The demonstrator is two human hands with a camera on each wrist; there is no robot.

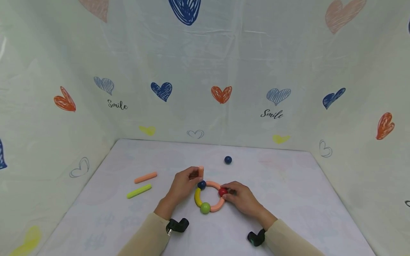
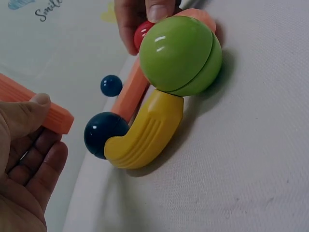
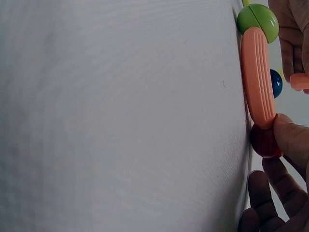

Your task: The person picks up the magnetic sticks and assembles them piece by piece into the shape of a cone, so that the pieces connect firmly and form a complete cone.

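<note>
A ring of curved rods and balls lies on the table: a yellow curved rod [image 2: 149, 135], a green ball [image 2: 178, 55], a dark blue ball [image 1: 201, 185], a red ball [image 1: 222, 192] and two orange curved rods [image 3: 258, 77]. My left hand [image 1: 184, 185] pinches a straight orange rod [image 1: 201, 172], held upright just above the ring's blue ball. In the left wrist view, a gap shows between this rod and that ball. With thumb and fingers, my right hand [image 1: 240, 197] grips the red ball at the ring's right side.
A loose dark blue ball [image 1: 228, 160] lies behind the ring. To the left are a straight orange rod [image 1: 145, 177] and a yellow-green rod [image 1: 139, 191]. A heart-printed curtain [image 1: 250, 71] stands around the white table [image 1: 288, 213].
</note>
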